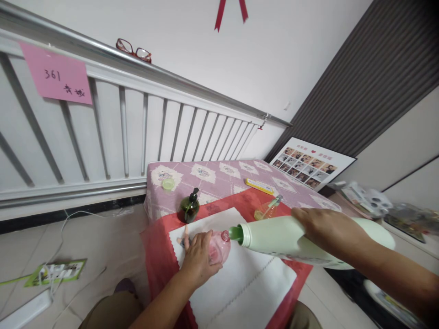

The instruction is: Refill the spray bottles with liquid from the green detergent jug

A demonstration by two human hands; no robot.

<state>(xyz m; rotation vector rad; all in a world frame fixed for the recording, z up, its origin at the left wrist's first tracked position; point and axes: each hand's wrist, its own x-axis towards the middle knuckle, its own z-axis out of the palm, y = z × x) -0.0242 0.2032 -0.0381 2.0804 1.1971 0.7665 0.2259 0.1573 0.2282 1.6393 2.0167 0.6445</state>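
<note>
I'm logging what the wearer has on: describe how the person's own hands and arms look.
The left hand and right hand are bare, without gloves. The left forearm and right forearm are bare too: no sleeve, watch or bracelet shows.

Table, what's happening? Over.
Left hand grips pink bottle. Right hand holds pale green bottle tipped, mouth at pink bottle's neck. Dark pump bottle nearby, nothing blocking.
</note>
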